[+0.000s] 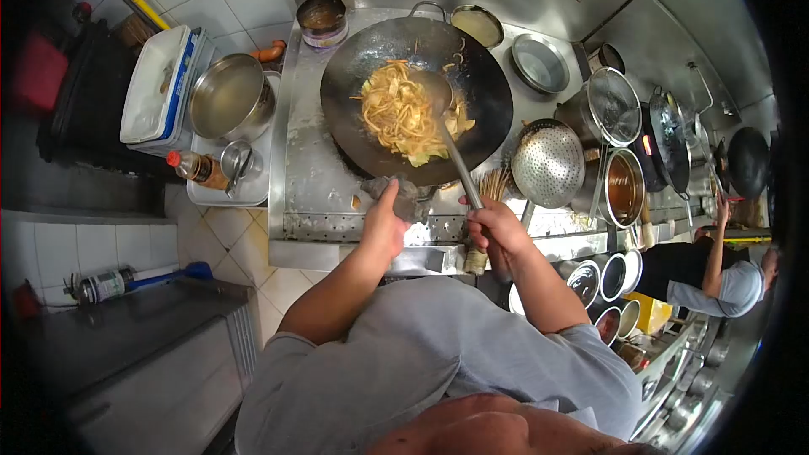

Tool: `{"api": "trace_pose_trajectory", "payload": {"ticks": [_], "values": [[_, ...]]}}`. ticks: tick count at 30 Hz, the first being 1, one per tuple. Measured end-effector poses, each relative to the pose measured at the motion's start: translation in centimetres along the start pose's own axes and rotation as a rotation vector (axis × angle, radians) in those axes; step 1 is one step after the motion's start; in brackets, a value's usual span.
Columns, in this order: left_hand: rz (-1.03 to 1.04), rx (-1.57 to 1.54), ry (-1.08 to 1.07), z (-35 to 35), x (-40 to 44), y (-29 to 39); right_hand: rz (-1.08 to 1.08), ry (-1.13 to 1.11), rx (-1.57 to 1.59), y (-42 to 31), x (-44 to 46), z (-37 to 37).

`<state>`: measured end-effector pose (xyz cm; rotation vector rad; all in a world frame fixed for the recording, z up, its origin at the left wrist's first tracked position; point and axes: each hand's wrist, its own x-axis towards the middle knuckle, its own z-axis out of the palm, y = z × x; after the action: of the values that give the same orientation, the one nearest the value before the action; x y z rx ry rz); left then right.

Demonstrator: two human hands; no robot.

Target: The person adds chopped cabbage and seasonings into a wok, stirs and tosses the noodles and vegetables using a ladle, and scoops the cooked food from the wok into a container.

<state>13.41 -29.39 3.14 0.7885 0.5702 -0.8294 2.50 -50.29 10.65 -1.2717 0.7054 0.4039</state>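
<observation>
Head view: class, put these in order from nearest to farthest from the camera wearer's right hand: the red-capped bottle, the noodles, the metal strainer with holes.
From the right hand:
1. Strainer: just ahead, to the right.
2. Noodles: ahead and left, in the wok.
3. Bottle: far off to the left.

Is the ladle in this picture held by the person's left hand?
No, the right hand holds the ladle by its handle, while the left hand grips a grey cloth at the near edge of the wok.
</observation>
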Motion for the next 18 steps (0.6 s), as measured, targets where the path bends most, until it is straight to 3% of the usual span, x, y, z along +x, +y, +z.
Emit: {"api": "trace_pose_trajectory", "payload": {"ticks": [1, 2, 4, 6, 7, 9, 10, 12, 13, 15, 18], "values": [[0.007, 0.001, 0.001, 0.0, 0.6, 0.0, 0.003, -0.119, 0.373, 0.1, -0.6, 0.3], [0.021, -0.022, -0.027, 0.1, 1.0, 0.0, 0.005, -0.126, 0.373, 0.4, -1.0, 0.6], [0.034, -0.051, -0.049, 0.2, 1.6, 0.1, -0.074, -0.089, 0.159, 1.1, -2.2, 0.9], [-0.057, 0.022, 0.158, 0.9, 1.4, 0.6, -0.097, -0.093, 0.014, 0.5, -3.9, 1.4], [-0.058, 0.018, 0.160, 0.8, 1.5, 0.4, -0.120, -0.026, -0.132, -0.1, -4.8, 1.9], [-0.055, -0.144, -0.029, 0.1, 2.4, 0.0, -0.076, 0.118, -0.438, -0.6, -5.5, 2.2], [-0.054, -0.146, -0.030, -0.2, 2.9, 0.0, -0.076, 0.118, -0.440, 0.4, -5.2, 1.6], [-0.062, -0.146, -0.126, -1.0, 4.5, 0.0, -0.527, 0.260, -0.832, 2.8, -4.2, 0.8], [-0.063, -0.148, -0.131, -1.8, 5.8, -0.3, -0.528, 0.264, -0.835, 2.9, -4.3, 0.8], [-0.078, 0.039, -0.090, -3.7, 9.2, -1.3, -0.301, 0.427, -1.033, 1.9, -4.9, 1.5], [-0.008, 0.268, 0.013, -4.8, 12.3, -2.0, -0.270, 0.417, -1.178, 0.4, -6.2, -1.2]]}}
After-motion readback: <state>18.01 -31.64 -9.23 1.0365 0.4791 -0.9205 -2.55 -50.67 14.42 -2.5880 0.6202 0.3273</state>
